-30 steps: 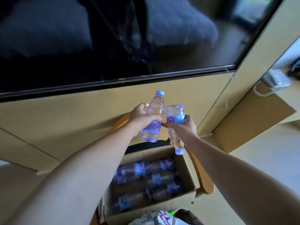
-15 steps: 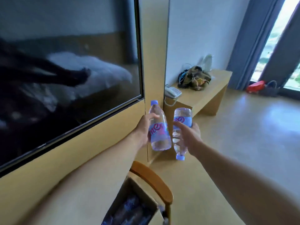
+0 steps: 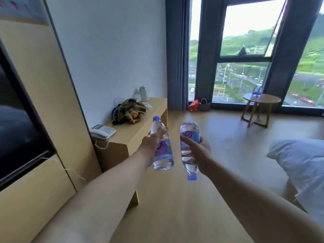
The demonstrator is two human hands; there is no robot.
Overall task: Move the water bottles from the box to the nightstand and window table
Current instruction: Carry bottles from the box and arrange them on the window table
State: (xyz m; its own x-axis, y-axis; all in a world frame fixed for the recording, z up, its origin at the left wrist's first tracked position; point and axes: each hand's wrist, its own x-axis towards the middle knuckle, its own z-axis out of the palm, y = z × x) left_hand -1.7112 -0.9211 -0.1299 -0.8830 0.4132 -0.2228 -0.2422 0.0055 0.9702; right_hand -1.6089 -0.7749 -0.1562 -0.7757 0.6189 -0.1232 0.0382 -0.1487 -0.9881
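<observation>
Mid-room, at chest height, both arms out front, one bottle per hand. Left hand wraps the upright bottle around its label, cap up. Right hand grips the inverted bottle mid-body, cap down. Probably each was grabbed whichever way it lay; orientation doesn't matter for carrying, but the right one needs flipping before it can stand. Bottles are just beside each other, not touching as far as I can tell.

Likely target: round window table, well ahead on the right, by the glass. It already carries one bottle, so part of the job looks done. Box and nightstand are not in view.

Room:
- Long wooden desk along the left wall holds a phone, a bag pile and a kettle.
- TV is mounted on the wood panel at far left.
- Bed corner with a white pillow sits at right.
- Wood floor between here and the table looks open; a red item and a small basket sit by the curtain, off the direct path.

Next up, my guess: walk to the table, turn the right bottle, set both down.
</observation>
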